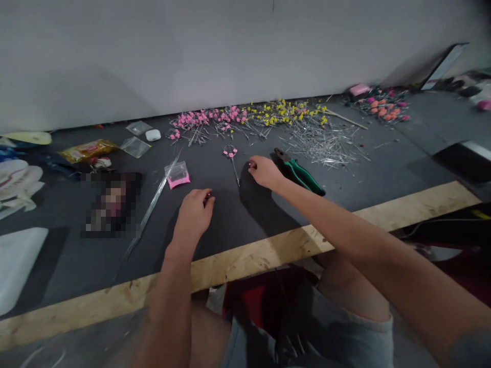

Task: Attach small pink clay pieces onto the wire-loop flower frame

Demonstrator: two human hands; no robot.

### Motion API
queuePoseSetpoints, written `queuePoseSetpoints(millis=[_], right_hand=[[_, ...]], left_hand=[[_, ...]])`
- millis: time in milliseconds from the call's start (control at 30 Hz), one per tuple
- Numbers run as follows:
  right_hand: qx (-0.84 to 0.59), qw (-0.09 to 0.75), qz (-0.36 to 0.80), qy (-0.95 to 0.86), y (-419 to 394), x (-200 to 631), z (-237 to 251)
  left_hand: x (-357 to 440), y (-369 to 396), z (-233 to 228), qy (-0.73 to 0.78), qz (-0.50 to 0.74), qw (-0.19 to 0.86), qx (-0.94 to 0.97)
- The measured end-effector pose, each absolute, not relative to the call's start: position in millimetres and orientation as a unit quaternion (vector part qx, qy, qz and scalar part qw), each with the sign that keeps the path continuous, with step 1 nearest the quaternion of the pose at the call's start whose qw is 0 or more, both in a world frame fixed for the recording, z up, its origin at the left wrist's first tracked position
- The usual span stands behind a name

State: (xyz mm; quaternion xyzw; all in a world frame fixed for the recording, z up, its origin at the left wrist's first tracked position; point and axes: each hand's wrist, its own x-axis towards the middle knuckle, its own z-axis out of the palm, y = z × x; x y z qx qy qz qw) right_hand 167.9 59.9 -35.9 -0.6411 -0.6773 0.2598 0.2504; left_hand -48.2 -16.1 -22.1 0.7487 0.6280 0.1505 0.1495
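A wire stem with a round loop and small pink pieces on its head (230,152) lies on the dark table between my hands. My right hand (265,172) is just right of it, thumb and forefinger pinched; a tiny pale pink speck shows at the fingertips, too small to name. My left hand (195,212) hovers lower left, fingers curled toward the thumb, and whatever it may hold is hidden. Green-handled pliers (301,174) lie just right of my right hand. A small bag of pink material (178,175) is up and left of my left hand.
Along the wall lie piles of pink-tipped stems (199,118), yellow-tipped stems (284,111) and bare wires (326,145). Orange pieces (385,108) lie farther right. Long clear strips (153,202), a white case (153,135) and a gold packet (90,150) are at left. A wooden edge (245,261) borders the front.
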Motion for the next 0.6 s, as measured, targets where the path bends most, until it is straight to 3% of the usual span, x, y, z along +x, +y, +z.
queuePoseSetpoints(millis=[267, 600], right_hand=[[-0.607, 0.271, 0.296, -0.686, 31.6, 187.2, -41.3], [-0.558, 0.291, 0.417, -0.656, -10.0, 200.1, -26.1]], left_hand=[[-32.9, -25.5, -30.3, 0.638, 0.049, 0.038, 0.768], [-34.4, -60.4, -23.2, 0.7, -0.021, 0.022, 0.713]])
